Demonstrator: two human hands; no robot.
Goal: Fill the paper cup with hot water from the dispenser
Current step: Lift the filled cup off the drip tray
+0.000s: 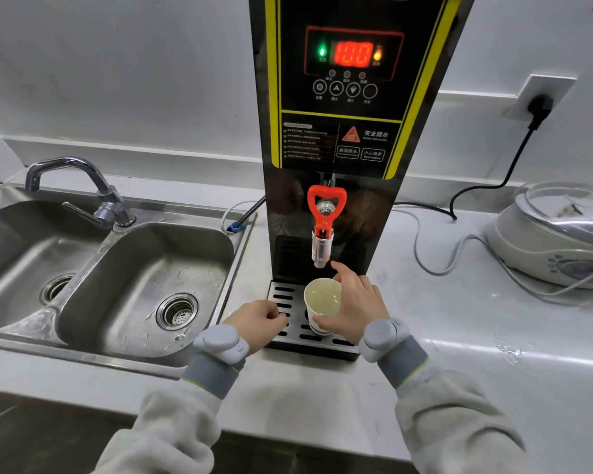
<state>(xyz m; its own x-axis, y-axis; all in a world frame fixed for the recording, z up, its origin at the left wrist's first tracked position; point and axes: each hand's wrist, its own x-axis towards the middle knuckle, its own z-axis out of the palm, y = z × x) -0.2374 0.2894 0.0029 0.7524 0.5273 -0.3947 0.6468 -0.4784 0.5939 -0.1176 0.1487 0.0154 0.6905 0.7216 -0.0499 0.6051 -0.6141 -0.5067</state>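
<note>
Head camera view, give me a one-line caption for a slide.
Right hand holds a paper cup on the drip tray under the hot water dispenser's red-handled tap; display reads 100.

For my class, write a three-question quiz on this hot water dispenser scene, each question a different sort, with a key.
1. True or false: the right hand holds the paper cup on the drip tray.
2. What number does the display show?
3. The left hand is: A) on the red tap lever, B) closed at the tray's edge, C) in the sink.

Key: 1 true; 2 100; 3 B.
</note>
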